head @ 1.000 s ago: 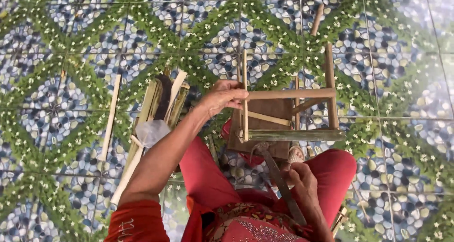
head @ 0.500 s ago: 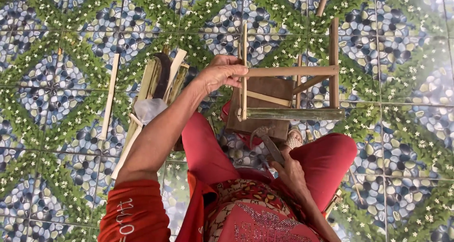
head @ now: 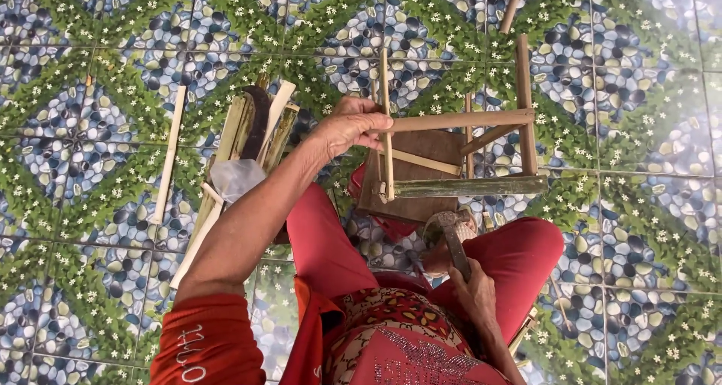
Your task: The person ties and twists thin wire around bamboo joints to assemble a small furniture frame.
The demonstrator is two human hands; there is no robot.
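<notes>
Seated person steadying a small frame of pale bamboo sticks (head: 459,140) with a hammer at hand.

The left hand (head: 347,125) has its fingers clenched around the frame's upright stick at its 9 o'clock side, above a brown wooden board (head: 421,186). The right hand (head: 474,295), at 6 o'clock, grips a worn metal-headed hammer (head: 450,231). Split bamboo strips (head: 252,133) lie on the pebble-patterned tiled floor (head: 639,129) at 9 o'clock.

We wore a red top with short sleeves, the left sleeve (head: 207,340) marked with pale lettering. Its front (head: 410,340) carried a patterned panel of yellow and dark shapes above a patch of small sparkling dots. Our trousers (head: 519,261) were plain red.
</notes>
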